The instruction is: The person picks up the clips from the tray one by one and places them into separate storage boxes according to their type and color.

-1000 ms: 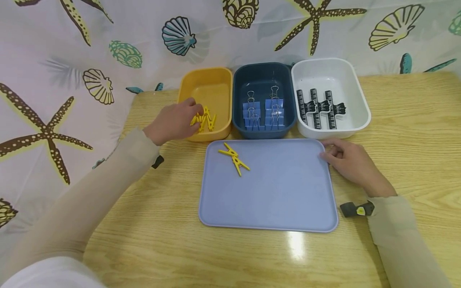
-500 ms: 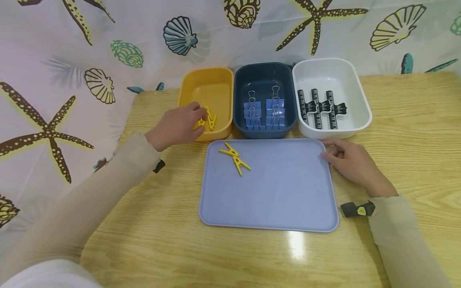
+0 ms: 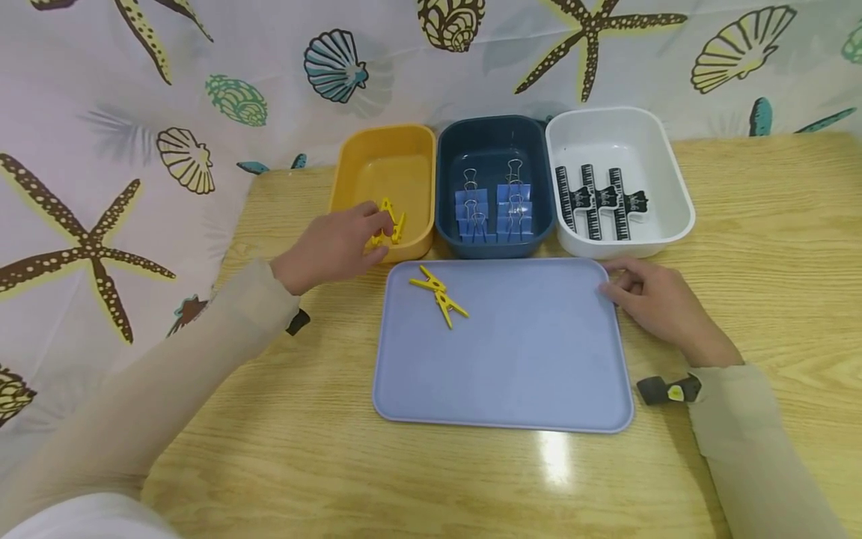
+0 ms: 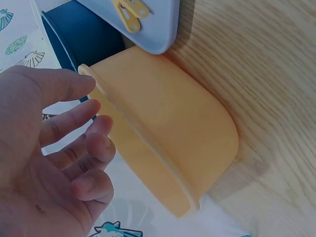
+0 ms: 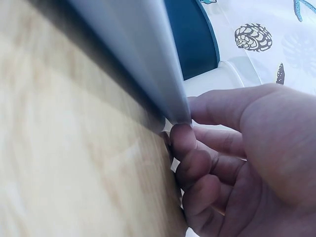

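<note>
My left hand (image 3: 333,251) hovers over the near rim of the yellow bin (image 3: 411,176), thumb apart from its loosely bent fingers. In the left wrist view nothing shows between those fingers (image 4: 98,145). Yellow clothespins (image 3: 400,227) lie in the bin, partly hidden by the hand. Two more clothespins (image 3: 441,299) rest end to end at the back left of the blue-grey tray (image 3: 512,359). At the tray's back right corner, my right hand (image 3: 660,303) pinches the rim; the right wrist view has the thumb (image 5: 217,106) on one side and curled fingers on the other.
Beside the yellow bin stand a dark blue bin (image 3: 491,135) with several blue binder clips (image 3: 514,213) and a white bin (image 3: 663,176) holding black-and-white patterned clips (image 3: 606,198). A shell-print cloth (image 3: 404,67) hangs behind the wooden table (image 3: 283,442).
My left hand has shifted slightly right and nearer to me, and its thumb has moved away from the fingers. The right hand keeps its place on the tray.
</note>
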`<state>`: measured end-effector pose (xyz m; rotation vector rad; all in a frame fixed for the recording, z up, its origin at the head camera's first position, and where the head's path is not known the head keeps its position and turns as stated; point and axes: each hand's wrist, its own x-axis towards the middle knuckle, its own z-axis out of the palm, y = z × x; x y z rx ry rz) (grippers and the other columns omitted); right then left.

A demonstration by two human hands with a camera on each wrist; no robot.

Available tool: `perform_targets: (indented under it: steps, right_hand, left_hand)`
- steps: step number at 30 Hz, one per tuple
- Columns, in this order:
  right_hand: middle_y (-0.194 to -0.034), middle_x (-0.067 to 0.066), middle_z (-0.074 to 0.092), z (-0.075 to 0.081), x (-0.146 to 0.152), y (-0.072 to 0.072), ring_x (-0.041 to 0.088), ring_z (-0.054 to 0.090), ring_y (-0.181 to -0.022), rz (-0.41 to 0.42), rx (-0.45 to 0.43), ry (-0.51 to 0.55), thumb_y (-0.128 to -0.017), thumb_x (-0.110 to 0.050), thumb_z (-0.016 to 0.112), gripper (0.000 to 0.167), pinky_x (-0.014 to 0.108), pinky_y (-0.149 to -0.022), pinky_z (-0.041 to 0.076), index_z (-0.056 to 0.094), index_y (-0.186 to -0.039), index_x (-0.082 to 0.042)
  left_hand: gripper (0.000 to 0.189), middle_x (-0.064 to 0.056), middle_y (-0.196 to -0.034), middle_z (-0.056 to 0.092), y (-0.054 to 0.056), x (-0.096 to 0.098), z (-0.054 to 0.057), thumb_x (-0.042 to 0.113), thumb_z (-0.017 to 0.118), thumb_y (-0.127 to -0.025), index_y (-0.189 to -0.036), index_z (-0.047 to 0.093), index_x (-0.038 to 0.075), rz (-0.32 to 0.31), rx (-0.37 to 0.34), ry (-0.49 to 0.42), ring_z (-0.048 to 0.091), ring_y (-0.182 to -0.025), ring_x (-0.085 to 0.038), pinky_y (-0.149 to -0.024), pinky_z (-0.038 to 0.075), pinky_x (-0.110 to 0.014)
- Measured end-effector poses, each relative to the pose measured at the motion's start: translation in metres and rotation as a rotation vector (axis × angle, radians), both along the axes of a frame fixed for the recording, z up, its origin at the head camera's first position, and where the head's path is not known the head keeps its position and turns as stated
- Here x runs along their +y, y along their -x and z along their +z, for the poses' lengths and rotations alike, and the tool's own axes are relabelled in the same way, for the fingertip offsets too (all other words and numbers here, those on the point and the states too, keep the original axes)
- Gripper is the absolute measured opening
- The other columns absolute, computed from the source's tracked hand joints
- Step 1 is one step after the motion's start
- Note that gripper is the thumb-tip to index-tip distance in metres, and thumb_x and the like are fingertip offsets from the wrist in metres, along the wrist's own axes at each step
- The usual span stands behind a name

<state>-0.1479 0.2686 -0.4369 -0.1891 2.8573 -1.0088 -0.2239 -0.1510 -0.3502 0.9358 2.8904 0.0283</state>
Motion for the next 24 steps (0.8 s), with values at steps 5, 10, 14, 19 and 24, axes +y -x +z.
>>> perform_targets:
  steps: [5,10,14,19,24]
  right_hand:
    - [-0.084,0.01,0.069,-0.001,0.0,0.0,0.003,0.049,-0.061,0.0,0.003,0.007,-0.093,-0.025,0.062,0.033,0.022,-0.058,0.038,0.062,-0.12,-0.005]
    - [-0.082,0.009,0.067,-0.001,-0.001,0.0,0.004,0.048,-0.061,-0.004,0.002,0.006,-0.093,-0.025,0.063,0.033,0.022,-0.057,0.037,0.062,-0.119,-0.005]
    - [-0.083,0.009,0.068,-0.001,-0.001,0.0,0.004,0.048,-0.061,-0.006,0.002,0.002,-0.093,-0.025,0.063,0.032,0.022,-0.058,0.038,0.063,-0.119,-0.006]
    - [-0.083,0.009,0.068,0.0,0.0,0.0,0.003,0.048,-0.061,-0.008,0.008,-0.002,-0.092,-0.024,0.063,0.031,0.022,-0.058,0.037,0.063,-0.118,-0.006]
    - [-0.083,0.009,0.068,-0.001,-0.001,0.0,0.003,0.048,-0.061,-0.005,0.009,0.001,-0.092,-0.024,0.063,0.031,0.021,-0.058,0.037,0.063,-0.117,-0.006]
  left_hand:
    - [0.023,-0.006,-0.102,0.06,-0.005,0.001,-0.004,0.024,0.066,-0.089,-0.109,0.063,0.012,-0.043,0.01,0.005,0.055,-0.068,-0.02,-0.058,0.049,-0.032]
    - [0.024,-0.005,-0.102,0.06,-0.009,0.003,-0.007,0.026,0.067,-0.089,-0.109,0.062,0.013,-0.059,0.013,0.0,0.054,-0.066,-0.019,-0.057,0.048,-0.03]
    - [0.026,-0.006,-0.102,0.059,-0.013,0.004,-0.007,0.026,0.067,-0.089,-0.11,0.063,0.012,-0.082,0.043,-0.009,0.053,-0.063,-0.018,-0.055,0.048,-0.03]
    - [0.028,-0.007,-0.104,0.058,-0.018,0.006,-0.008,0.025,0.069,-0.088,-0.112,0.063,0.012,-0.103,0.072,-0.021,0.051,-0.058,-0.018,-0.053,0.046,-0.028]
    - [0.025,-0.004,-0.1,0.059,-0.021,0.008,-0.01,0.023,0.068,-0.089,-0.111,0.064,0.013,-0.128,0.083,-0.029,0.05,-0.059,-0.017,-0.052,0.044,-0.026]
